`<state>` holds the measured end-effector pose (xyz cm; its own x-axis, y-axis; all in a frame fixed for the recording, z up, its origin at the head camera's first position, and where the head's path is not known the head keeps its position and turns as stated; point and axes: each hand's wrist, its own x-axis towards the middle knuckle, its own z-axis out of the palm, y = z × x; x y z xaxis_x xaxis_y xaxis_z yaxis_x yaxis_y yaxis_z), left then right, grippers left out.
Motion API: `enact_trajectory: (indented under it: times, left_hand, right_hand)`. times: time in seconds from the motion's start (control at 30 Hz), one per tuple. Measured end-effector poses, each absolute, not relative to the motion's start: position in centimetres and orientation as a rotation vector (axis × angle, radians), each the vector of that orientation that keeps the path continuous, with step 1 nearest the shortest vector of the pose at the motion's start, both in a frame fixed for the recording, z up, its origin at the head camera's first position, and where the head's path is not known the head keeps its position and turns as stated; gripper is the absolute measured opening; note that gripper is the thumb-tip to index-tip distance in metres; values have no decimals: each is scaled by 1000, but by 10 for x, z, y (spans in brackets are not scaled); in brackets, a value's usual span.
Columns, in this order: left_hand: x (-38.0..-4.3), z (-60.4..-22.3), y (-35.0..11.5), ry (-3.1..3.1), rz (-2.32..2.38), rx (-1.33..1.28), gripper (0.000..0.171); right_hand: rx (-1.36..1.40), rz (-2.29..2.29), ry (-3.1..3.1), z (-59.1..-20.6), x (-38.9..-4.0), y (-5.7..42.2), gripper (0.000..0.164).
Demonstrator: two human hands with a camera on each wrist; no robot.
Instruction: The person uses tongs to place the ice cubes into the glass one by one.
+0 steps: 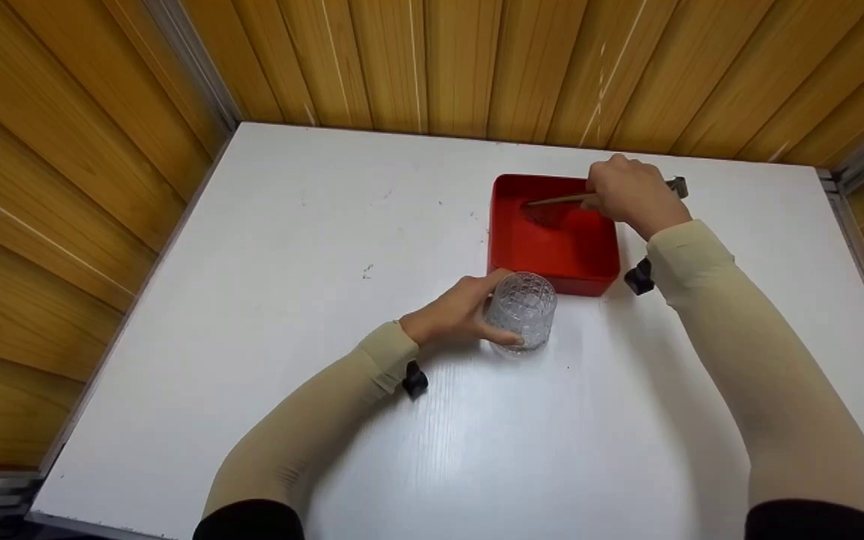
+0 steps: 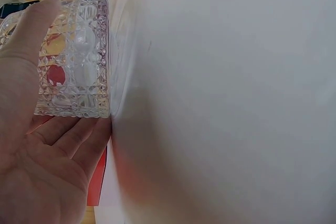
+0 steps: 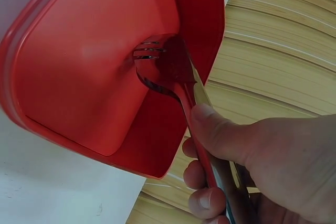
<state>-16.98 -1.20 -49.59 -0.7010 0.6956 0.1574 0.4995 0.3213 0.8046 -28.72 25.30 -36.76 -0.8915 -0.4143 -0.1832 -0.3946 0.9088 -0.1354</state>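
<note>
A clear cut-glass tumbler (image 1: pixel 529 315) is at the near side of the red square tray (image 1: pixel 556 285), on or just over the white table. My left hand (image 1: pixel 466 307) holds it from the left, thumb on the near side and fingers behind. In the left wrist view, the patterned glass (image 2: pixel 79 61) lies between thumb and fingers. Over the tray's far right part, my right hand (image 1: pixel 631 191) grips a shiny metal fork (image 3: pixel 149 80) by its handle, tines down inside the tray. Alongside the fork is a second shiny flat piece, perhaps a knife blade; reflections blur it.
The white tabletop (image 1: pixel 312 247) carries small dark marks left of the tray. Wood-panelled walls (image 1: pixel 447 67) rise behind the table and at its left. A black device (image 1: pixel 415 380) is strapped at the left wrist, another (image 1: pixel 639 276) at the right.
</note>
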Motion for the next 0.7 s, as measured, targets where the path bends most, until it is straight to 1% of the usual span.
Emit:
enact_trajectory:
  times: [0.5,0.7]
  left_hand:
    - [-171,-496,-12,2388,1298,1081,84]
    - [-171,-496,-12,2384,1304,1091,84]
  right_hand:
    - [-557,-189,2833,-367,-287,253,21]
    - [-574,-174,2847,-369,-287,252,21]
